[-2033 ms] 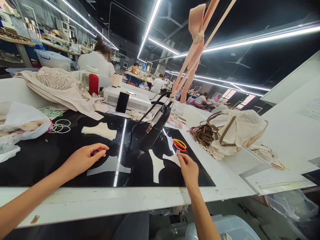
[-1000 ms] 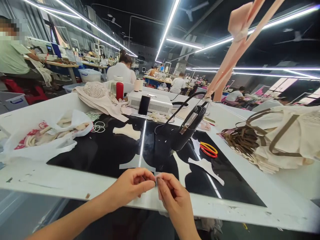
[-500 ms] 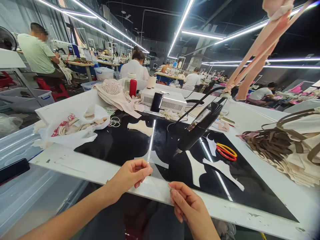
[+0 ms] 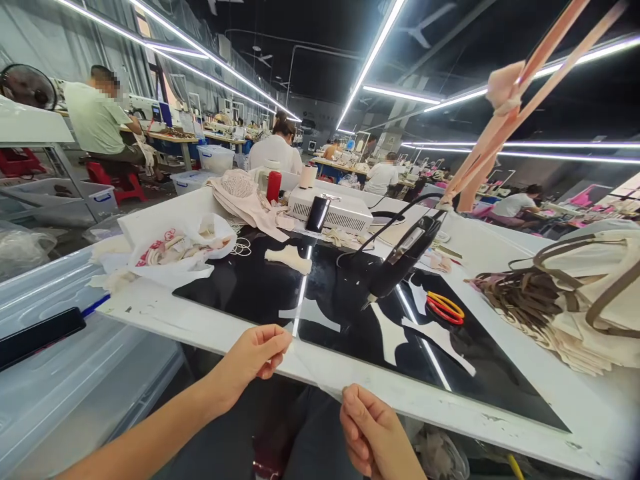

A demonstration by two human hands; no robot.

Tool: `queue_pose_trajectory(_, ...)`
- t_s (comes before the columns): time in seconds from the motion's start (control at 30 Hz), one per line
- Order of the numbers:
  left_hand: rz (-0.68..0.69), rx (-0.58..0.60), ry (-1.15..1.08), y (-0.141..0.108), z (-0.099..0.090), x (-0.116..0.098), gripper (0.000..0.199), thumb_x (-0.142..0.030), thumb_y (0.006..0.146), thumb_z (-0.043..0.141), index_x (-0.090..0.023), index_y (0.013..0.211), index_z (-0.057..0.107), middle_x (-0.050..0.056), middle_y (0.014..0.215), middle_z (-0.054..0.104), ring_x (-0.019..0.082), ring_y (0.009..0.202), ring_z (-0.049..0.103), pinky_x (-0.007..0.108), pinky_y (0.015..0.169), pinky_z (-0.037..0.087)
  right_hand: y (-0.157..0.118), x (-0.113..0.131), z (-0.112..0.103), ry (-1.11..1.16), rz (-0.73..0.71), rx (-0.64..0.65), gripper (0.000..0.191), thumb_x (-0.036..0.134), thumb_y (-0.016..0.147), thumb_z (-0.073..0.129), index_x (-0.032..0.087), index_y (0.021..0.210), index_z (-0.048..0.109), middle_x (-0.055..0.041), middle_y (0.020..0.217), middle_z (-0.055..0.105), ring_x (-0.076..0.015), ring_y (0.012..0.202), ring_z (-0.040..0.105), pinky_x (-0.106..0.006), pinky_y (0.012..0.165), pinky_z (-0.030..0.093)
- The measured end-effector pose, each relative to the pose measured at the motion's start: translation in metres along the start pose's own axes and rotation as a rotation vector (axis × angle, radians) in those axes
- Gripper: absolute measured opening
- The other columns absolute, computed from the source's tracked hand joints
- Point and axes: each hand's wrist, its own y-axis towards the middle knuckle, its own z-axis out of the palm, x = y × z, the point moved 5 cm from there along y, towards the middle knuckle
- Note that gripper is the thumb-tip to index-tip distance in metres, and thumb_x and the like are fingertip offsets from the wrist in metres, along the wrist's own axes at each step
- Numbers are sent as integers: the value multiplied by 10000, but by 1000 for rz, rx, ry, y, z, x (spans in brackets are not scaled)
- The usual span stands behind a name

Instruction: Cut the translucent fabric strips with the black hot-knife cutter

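Head view, with the sheer piece (image 4: 323, 373) taken as clock centre: at nine to ten o'clock, the left hand (image 4: 257, 357) is closed, and one end appears pinched between thumb and forefinger. The piece is stretched across the gap in front of the white table edge (image 4: 240, 340). At four o'clock the other end is gripped by the closed right fingertips (image 4: 349, 395). For good handling, even, light tension seems called for (so thin a film would likely pucker if tugged), and both pinches are best placed near the rim, well away from the black tool (image 4: 405, 257) at one to two o'clock.

On the left, the lower fingers are curled out of sight; in the middle, the film's outline is nearly lost against the white; on the right, whether blades belong to the red-and-yellow handles (image 4: 445, 311) at two o'clock cannot be told.
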Motion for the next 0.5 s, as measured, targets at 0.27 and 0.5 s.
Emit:
queue_pose_trajectory(0.27, 31, 20, -103, -10, -7, 7, 498, -592, 746, 785, -174, 730, 515, -49, 675, 406, 85, 605, 302, 209, 528, 209, -4, -10, 11, -27, -34, 92, 665, 749, 664, 805, 218, 626, 406, 124, 445, 360, 1, 352, 179, -161, 372, 177)
queue_pose_trajectory(0.5, 77, 18, -114, -17, -15, 2, 482, -616, 795, 757, -165, 809, 589, -32, 671, 479, 89, 618, 393, 181, 495, 252, -3, -2, 31, -123, -125, 175, 646, 773, 689, 764, 219, 645, 435, 105, 456, 413, -13, 358, 231, -181, 395, 182)
